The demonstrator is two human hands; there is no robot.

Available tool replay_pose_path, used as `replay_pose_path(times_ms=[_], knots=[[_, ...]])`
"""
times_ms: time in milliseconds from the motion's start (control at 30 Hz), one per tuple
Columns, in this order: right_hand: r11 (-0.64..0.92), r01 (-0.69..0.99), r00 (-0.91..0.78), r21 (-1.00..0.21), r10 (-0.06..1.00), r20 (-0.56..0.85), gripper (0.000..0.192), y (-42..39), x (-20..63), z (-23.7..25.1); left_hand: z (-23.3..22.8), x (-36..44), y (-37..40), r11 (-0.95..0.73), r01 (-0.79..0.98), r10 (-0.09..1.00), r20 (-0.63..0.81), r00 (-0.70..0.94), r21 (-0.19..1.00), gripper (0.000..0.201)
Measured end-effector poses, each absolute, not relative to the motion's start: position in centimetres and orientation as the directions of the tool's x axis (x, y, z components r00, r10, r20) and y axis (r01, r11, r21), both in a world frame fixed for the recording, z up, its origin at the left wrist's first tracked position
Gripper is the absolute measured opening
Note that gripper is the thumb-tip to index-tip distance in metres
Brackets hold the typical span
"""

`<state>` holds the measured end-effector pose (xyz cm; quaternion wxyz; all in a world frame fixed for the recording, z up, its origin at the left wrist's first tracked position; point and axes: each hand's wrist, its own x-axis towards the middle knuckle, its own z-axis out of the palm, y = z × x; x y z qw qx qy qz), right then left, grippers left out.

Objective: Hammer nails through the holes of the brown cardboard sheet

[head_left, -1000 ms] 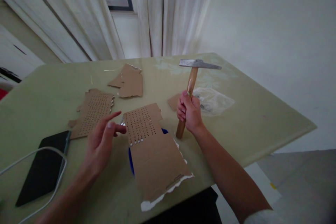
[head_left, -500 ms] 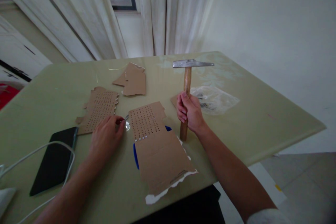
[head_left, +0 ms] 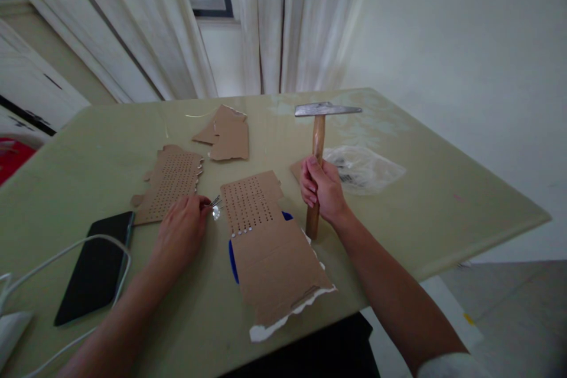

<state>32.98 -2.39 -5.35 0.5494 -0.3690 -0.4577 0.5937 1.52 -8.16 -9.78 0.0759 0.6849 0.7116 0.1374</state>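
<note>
White wall, pale curtains (head_left: 266, 18) behind. Pale green table (head_left: 443, 201) carries punched cardboard sheet (head_left: 270, 248), torn cardboard scraps, dark phone (head_left: 95, 266), clear plastic bag (head_left: 365, 168). Right hand (head_left: 322, 189) clamped on upright hammer (head_left: 316, 153), handle end on table. Left hand (head_left: 181, 230) pinches small nails (head_left: 215, 204) beside sheet.

No readable text anywhere; dark print on plastic bag (head_left: 363, 169) right of right-hand fingers (head_left: 310, 180) too blurred to read.

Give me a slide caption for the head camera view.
Right hand holds a hammer upright while left hand pinches nails beside perforated cardboard.
</note>
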Motion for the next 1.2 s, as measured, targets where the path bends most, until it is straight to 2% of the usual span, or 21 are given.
replay_pose_path(times_ms=[200, 433, 600, 900, 1067, 1200], knots=[[0.097, -0.097, -0.009, -0.991, 0.995, 0.099, 0.051, -2.4, 32.6, -6.1, -9.5, 1.7, -8.6, -0.005, 0.969, 0.997, 0.077, -0.015, 0.247, 0.037], [-0.041, 0.000, -0.075, -0.999, 0.996, -0.040, 0.055, -2.8, 32.1, -5.8, -9.5, 1.9, -8.6, 0.010, 0.952, 0.995, 0.088, -0.039, 0.306, 0.031], [-0.120, 0.010, -0.103, -0.993, 0.987, -0.120, 0.055, -3.3, 31.6, -5.4, -9.7, 2.0, -8.6, -0.031, 0.952, 0.992, 0.122, -0.007, 0.306, 0.030], [-0.226, -0.087, -0.247, -0.970, 0.948, -0.199, 0.061, -2.7, 32.8, -4.8, -9.9, 1.9, -8.8, -0.025, 0.954, 0.990, 0.138, -0.017, 0.298, 0.029], [-0.204, -0.017, -0.291, -0.979, 0.938, -0.190, 0.061, -2.4, 34.0, -4.4, -8.6, 2.5, -8.8, -0.053, 0.912, 0.956, 0.284, -0.071, 0.407, 0.035], [-0.175, 0.067, -0.339, -0.982, 0.922, -0.187, 0.057, -2.6, 34.0, -4.4, -7.6, 3.3, -9.0, -0.107, 0.785, 0.925, 0.350, -0.146, 0.610, 0.030]])
